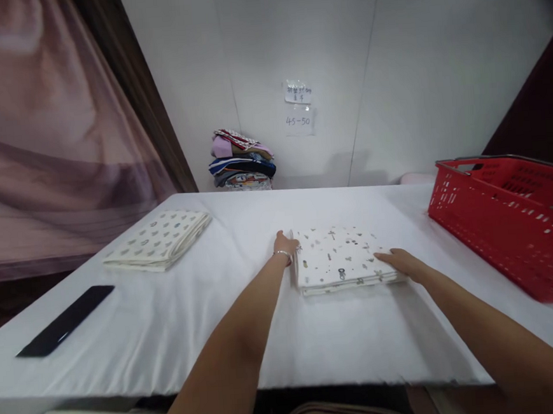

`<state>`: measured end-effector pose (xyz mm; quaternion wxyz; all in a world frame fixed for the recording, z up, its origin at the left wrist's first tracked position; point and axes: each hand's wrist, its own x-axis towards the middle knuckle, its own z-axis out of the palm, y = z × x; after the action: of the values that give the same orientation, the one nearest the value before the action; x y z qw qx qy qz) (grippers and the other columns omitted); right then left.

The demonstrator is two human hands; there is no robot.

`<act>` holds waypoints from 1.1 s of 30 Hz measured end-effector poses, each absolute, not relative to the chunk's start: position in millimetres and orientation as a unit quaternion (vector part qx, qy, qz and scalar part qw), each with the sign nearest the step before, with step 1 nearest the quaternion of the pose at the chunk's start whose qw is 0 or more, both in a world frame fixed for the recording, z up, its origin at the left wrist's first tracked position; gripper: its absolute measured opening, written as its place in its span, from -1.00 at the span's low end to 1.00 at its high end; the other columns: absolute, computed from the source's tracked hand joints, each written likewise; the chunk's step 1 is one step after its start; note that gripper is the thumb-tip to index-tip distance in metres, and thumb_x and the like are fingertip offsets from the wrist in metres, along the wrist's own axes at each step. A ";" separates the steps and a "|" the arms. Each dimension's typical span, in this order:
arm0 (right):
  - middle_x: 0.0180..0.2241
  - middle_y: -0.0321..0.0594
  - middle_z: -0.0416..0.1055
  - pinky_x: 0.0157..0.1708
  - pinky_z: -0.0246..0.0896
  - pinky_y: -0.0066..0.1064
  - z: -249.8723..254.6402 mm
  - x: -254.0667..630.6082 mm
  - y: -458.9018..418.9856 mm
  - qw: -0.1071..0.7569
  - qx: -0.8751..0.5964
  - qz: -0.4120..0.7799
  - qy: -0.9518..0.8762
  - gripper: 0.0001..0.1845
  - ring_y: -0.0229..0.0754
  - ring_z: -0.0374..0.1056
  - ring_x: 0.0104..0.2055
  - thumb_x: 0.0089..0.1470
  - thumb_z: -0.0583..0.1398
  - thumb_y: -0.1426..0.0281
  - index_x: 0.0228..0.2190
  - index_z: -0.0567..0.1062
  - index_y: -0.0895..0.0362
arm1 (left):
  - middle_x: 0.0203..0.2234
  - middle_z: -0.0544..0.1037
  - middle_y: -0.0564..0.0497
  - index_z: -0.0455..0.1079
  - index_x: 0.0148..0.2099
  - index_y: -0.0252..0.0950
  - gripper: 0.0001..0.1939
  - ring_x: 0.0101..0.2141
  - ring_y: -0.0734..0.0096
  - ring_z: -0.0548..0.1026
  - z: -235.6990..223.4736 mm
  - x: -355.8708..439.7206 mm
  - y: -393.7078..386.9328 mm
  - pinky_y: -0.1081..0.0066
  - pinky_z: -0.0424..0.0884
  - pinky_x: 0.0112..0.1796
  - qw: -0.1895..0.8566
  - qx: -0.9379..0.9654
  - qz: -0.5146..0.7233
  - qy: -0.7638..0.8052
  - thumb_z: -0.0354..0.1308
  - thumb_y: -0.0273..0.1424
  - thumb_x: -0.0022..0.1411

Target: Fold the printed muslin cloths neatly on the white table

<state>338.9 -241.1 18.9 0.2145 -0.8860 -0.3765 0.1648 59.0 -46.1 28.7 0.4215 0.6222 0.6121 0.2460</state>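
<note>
A folded white cloth (340,253) with a small scattered print lies flat on the white-covered table (244,286), its layered edge facing me. My left hand (285,246), with a bracelet at the wrist, grips its left edge. At the right edge, near the front corner, my right hand (399,261) holds the cloth with the thumb side on top. The fingertips on both sides are partly hidden by the cloth. A second folded cloth (159,238), cream with a small repeating print, rests at the left of the table, apart from my hands.
A red plastic basket (508,227) with a handle stands at the right. A flat black object (68,320) lies at the left front. Folded fabrics are stacked (242,162) behind the table's far edge. Paper notes (299,121) are on the wall, and a pinkish curtain (49,123) hangs left.
</note>
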 end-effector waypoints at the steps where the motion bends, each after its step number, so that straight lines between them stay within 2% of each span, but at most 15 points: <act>1: -0.06 0.13 0.35 -0.13 0.22 -0.21 18.2 335.5 -244.2 0.203 -0.888 0.165 -0.377 -0.29 0.11 0.30 -0.06 -0.11 0.13 -0.02 -0.07 0.41 0.27 | -0.04 0.39 -0.24 -0.05 0.22 -0.41 -0.14 -0.11 0.25 0.42 30.2 56.2 -42.9 0.47 0.35 -0.24 0.427 0.620 0.251 0.608 0.25 -0.46 -0.11; 5: -0.11 0.13 0.37 -0.14 0.20 -0.19 17.8 327.2 -258.3 0.153 -0.890 0.142 -0.406 -0.29 0.09 0.31 -0.08 -0.03 0.07 0.01 -0.03 0.34 0.31 | -0.15 0.46 -0.16 0.09 0.16 -0.36 -0.32 -0.35 0.41 0.48 30.8 39.1 -49.6 0.49 0.39 -0.40 0.478 0.614 0.254 0.574 0.21 -0.36 0.00; 7: -0.13 0.06 0.37 -0.16 0.20 -0.19 18.9 320.1 -265.7 0.184 -0.873 0.080 -0.444 -0.38 0.04 0.31 -0.11 0.03 0.01 0.07 -0.03 0.33 0.25 | -0.13 0.45 -0.15 0.17 0.08 -0.35 -0.44 -0.41 0.49 0.47 29.8 27.8 -64.8 0.53 0.38 -0.45 0.499 0.607 0.259 0.561 0.18 -0.30 0.05; 9: -0.13 -0.04 0.37 -0.13 0.18 -0.23 20.7 305.3 -271.2 0.253 -0.821 0.010 -0.513 -0.54 -0.03 0.29 -0.10 0.08 -0.03 0.16 -0.10 0.38 0.16 | -0.12 0.44 -0.15 0.25 -0.01 -0.35 -0.54 -0.44 0.54 0.46 29.0 15.4 -85.8 0.54 0.38 -0.47 0.513 0.599 0.264 0.555 0.16 -0.26 0.07; 12: -0.17 -0.14 0.39 -0.08 0.15 -0.29 24.8 268.7 -273.3 0.329 -0.695 0.000 -0.639 -0.67 -0.10 0.26 -0.09 0.11 -0.02 0.24 -0.23 0.44 0.09 | -0.21 0.48 -0.10 0.29 -0.14 -0.35 -0.61 -0.50 0.57 0.44 27.5 -1.8 -120.7 0.55 0.37 -0.49 0.526 0.589 0.266 0.553 0.15 -0.19 0.06; 16: -0.19 -0.18 0.40 -0.09 0.13 -0.27 31.0 220.0 -264.0 0.305 -0.599 0.038 -0.739 -0.72 -0.11 0.25 -0.11 0.14 0.01 0.27 -0.23 0.46 0.05 | -0.35 0.51 -0.04 0.29 -0.26 -0.34 -0.63 -0.56 0.58 0.41 24.5 -14.8 -154.1 0.56 0.33 -0.56 0.548 0.578 0.265 0.544 0.15 -0.13 0.03; 21: -0.20 -0.15 0.39 -0.12 0.09 -0.26 31.7 189.2 -244.5 0.247 -0.573 0.031 -0.781 -0.75 -0.11 0.23 -0.13 0.13 0.06 0.31 -0.22 0.47 0.08 | -0.39 0.52 -0.06 0.29 -0.35 -0.35 -0.76 -0.61 0.61 0.39 22.8 -15.2 -163.6 0.58 0.31 -0.60 0.595 0.542 0.254 0.537 0.11 -0.24 0.10; 26: -0.23 -0.15 0.38 -0.16 0.07 -0.28 27.8 164.5 -226.4 0.197 -0.560 0.022 -0.805 -0.80 -0.11 0.21 -0.15 0.10 0.10 0.34 -0.25 0.48 0.09 | -0.38 0.54 -0.04 0.29 -0.28 -0.35 -0.89 -0.61 0.63 0.41 18.1 -12.3 -164.4 0.60 0.31 -0.59 0.590 0.537 0.255 0.546 0.02 -0.40 0.17; 30: -0.23 -0.16 0.36 -0.17 0.05 -0.30 27.6 147.3 -217.5 0.186 -0.558 0.012 -0.809 -0.80 -0.12 0.19 -0.15 0.09 0.12 0.35 -0.23 0.46 0.10 | -0.39 0.54 0.00 0.30 -0.19 -0.34 -0.85 -0.59 0.63 0.42 11.3 -13.1 -167.3 0.60 0.31 -0.57 0.564 0.557 0.256 0.553 0.04 -0.48 0.14; 33: -0.23 -0.15 0.35 -0.18 0.06 -0.30 27.6 141.5 -212.9 0.181 -0.560 0.015 -0.808 -0.81 -0.12 0.19 -0.15 0.09 0.13 0.35 -0.23 0.46 0.10 | -0.39 0.53 0.01 0.34 -0.22 -0.33 -0.85 -0.57 0.61 0.42 9.2 -16.7 -169.2 0.59 0.28 -0.56 0.526 0.581 0.265 0.562 0.09 -0.46 0.10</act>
<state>141.5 -212.9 27.6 0.1810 -0.5601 -0.8083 0.0149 -16.7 -169.2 9.2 0.5258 0.5812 0.5617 0.2649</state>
